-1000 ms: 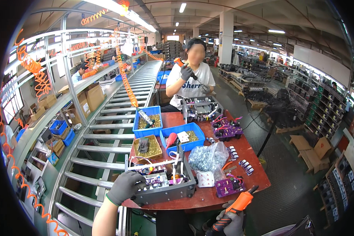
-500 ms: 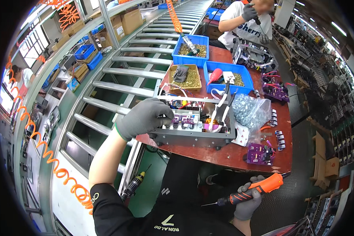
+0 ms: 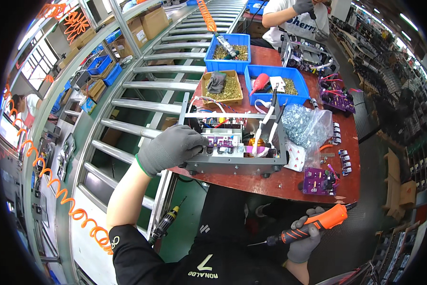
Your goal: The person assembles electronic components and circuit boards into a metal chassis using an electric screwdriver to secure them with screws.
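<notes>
My left hand (image 3: pixel 171 148), in a grey glove, grips the left end of a grey metal chassis (image 3: pixel 235 164) that sits at the near edge of the red-brown table (image 3: pixel 270 183). The chassis holds a purple circuit board (image 3: pixel 221 142), wires and white cables. My right hand (image 3: pixel 304 237), also gloved, is low beside my lap and holds an orange and black electric screwdriver (image 3: pixel 308 225) with its bit pointing left. It is well below and apart from the chassis.
Beside the chassis lie a clear bag of screws (image 3: pixel 304 124) and a loose purple board (image 3: pixel 319 181). Blue bins (image 3: pixel 276 72) and a cardboard box of brass parts (image 3: pixel 223 88) stand behind. A roller conveyor (image 3: pixel 142 90) runs on the left. Another person (image 3: pixel 296 21) works across the table. A second screwdriver (image 3: pixel 165 224) hangs by the table's edge.
The view has tilted further down toward the table. My left hand keeps its hold on the chassis. My right hand with the screwdriver stays low by my lap.
</notes>
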`<state>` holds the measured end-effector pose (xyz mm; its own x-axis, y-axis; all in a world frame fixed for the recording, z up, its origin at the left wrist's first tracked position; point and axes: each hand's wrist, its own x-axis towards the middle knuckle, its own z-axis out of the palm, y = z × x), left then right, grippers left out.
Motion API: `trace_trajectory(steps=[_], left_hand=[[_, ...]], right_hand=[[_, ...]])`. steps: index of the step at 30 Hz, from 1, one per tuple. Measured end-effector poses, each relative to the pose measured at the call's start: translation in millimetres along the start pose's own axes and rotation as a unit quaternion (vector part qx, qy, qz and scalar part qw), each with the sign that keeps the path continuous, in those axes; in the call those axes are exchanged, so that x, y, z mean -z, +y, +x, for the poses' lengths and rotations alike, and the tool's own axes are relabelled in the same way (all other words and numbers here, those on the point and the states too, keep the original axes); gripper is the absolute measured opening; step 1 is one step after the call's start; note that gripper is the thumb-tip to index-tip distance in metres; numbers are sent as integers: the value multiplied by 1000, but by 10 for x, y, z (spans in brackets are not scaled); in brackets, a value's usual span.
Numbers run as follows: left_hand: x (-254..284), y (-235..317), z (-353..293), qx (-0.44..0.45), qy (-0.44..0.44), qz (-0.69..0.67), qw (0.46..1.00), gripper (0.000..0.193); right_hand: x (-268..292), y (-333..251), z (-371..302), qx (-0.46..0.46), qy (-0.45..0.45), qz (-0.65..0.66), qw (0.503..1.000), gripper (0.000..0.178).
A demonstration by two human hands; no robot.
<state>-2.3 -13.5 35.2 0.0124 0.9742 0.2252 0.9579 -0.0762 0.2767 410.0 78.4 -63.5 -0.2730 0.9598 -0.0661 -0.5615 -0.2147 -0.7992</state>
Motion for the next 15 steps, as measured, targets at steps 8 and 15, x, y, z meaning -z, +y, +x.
trace_trajectory(steps=[8,15], left_hand=[[-16,3,54,-9,-28,36,999,19],[-43,-21,118,-10,-39,12,999,17]], right_hand=[[8,31,14,3,12,-8,1000,67],[34,62,34,-8,32,-1,999,66]])
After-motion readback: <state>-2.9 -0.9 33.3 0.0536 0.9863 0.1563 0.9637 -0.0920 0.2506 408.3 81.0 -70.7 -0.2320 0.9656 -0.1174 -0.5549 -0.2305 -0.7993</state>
